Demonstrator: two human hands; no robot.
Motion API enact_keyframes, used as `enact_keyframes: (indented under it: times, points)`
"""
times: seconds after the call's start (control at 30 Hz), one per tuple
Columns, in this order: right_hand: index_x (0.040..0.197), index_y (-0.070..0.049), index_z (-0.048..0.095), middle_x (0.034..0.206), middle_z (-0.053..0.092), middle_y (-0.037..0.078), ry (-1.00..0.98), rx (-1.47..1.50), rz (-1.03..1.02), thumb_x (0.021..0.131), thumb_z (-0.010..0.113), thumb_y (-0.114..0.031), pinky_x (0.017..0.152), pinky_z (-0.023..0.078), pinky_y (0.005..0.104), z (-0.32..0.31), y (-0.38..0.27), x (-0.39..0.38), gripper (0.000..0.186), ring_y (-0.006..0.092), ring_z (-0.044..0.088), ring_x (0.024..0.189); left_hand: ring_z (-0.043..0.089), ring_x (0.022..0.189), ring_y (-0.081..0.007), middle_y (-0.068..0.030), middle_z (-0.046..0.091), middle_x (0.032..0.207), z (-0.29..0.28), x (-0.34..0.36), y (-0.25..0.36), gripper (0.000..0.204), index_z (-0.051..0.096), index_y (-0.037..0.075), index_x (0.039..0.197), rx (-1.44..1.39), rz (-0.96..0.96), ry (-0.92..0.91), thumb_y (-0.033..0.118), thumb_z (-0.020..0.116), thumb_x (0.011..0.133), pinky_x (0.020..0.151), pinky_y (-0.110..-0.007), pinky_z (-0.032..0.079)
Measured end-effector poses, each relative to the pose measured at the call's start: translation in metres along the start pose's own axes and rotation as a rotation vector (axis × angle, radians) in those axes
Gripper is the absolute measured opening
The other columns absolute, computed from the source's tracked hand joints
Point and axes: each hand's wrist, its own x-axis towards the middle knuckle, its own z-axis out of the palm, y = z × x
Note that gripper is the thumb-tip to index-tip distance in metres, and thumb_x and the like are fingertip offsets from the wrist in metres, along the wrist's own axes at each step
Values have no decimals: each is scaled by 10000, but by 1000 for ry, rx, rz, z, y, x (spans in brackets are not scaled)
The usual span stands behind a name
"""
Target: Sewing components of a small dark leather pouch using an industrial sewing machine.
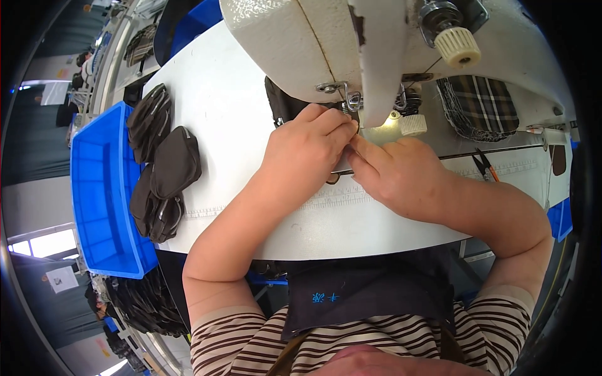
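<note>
A dark brown fabric pouch (285, 102) lies under the white sewing machine's (295, 44) head, partly covered by my hands. My left hand (310, 143) is closed on it, fingertips bunched close to the presser foot. Against those fingertips, my right hand (398, 175) is closed too, its thumb and forefinger pinched together. What the right fingers grip is hidden. Below the joined fingertips a small dark loop (333, 178) shows on the table. The machine's lamp (393, 115) glows just beside the right hand.
Several finished-looking dark pouches (177, 161) are piled at the table's left edge, beside a blue plastic bin (113, 194). Plaid fabric pieces (480, 108) lie right of the needle. Thread snips (484, 165) rest near my right forearm. A printed ruler strip (338, 196) crosses the white tabletop (219, 135).
</note>
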Motion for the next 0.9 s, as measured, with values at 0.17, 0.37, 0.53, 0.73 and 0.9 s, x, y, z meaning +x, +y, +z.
enact_keyframes:
  times: [0.17, 0.37, 0.53, 0.73, 0.9]
  points:
    - [1055, 36, 690, 1079, 702, 195, -22, 27, 59, 831, 676, -104, 555, 577, 352, -2, 5, 3, 265, 217, 699, 679, 701, 1026, -227, 0, 721, 1132, 4, 5, 1, 374, 762, 98, 1144, 78, -32, -5, 68, 757, 771, 740, -337, 597]
    - [1052, 22, 695, 1105, 704, 175, -9, 37, 68, 809, 676, -101, 603, 574, 346, -5, 10, 3, 273, 212, 696, 717, 711, 1031, -231, -5, 726, 1130, 10, 7, 1, 374, 759, 92, 1155, 118, -26, 40, 86, 767, 781, 736, -345, 600]
    - [1055, 14, 696, 1121, 710, 152, 30, 4, 59, 806, 676, -100, 600, 556, 343, -4, 9, 5, 274, 198, 689, 716, 735, 941, -254, -14, 759, 1111, 7, 6, -7, 328, 766, 100, 1139, 22, -40, 63, 86, 763, 811, 724, -362, 602]
    - [1096, 12, 677, 1162, 704, 137, 93, 3, 0, 791, 688, -118, 587, 534, 334, 6, 5, 7, 331, 183, 670, 700, 695, 1067, -210, 8, 728, 1112, 4, 2, -17, 319, 753, 104, 1105, 15, 36, 40, 119, 764, 786, 796, -327, 610]
    - [1044, -2, 671, 1137, 707, 141, 14, 43, 14, 782, 693, -123, 578, 528, 345, 6, 5, 7, 290, 186, 662, 681, 748, 937, -227, 13, 775, 1159, 2, 4, -15, 323, 785, 143, 1125, 62, 65, 31, 106, 761, 805, 726, -354, 600]
